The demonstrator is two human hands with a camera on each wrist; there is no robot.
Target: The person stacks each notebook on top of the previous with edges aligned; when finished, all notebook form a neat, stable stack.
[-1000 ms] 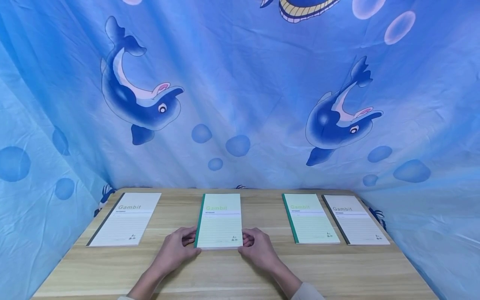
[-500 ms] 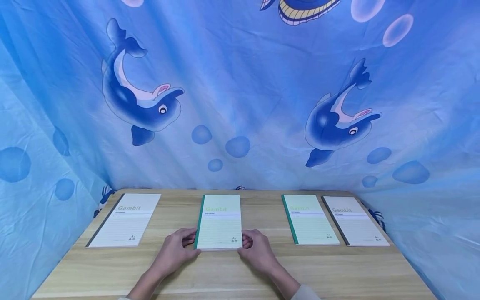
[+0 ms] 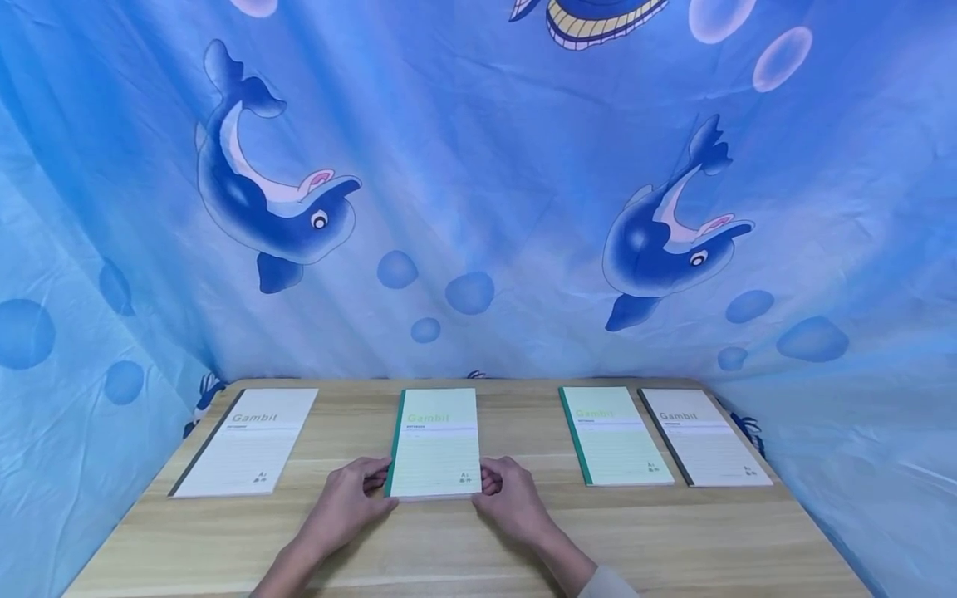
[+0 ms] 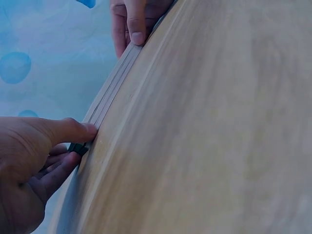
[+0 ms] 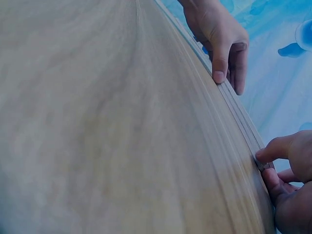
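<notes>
In the head view a pale green notebook point(image 3: 436, 448) with a green spine and "Gambit" on its cover lies flat at the middle of the table. My left hand point(image 3: 345, 505) grips its near left corner, with the thumb at the front edge and the fingers along the spine. At the near right corner my right hand point(image 3: 516, 503) holds it the same way. The left wrist view shows layered lines along the notebook's front edge point(image 4: 113, 84), suggesting more than one notebook stacked; the exact number is unclear. Fingers partly hide both corners.
A dark-spined white notebook point(image 3: 242, 444) lies at the left of the wooden table point(image 3: 449, 548). To the right are another green-spined notebook point(image 3: 616, 440) and a second dark-spined white one point(image 3: 705, 440), side by side. A blue dolphin-print curtain point(image 3: 478, 166) hangs behind.
Both hands keep their hold on the middle notebook, which stays in place. Only the head view has shifted slightly.
</notes>
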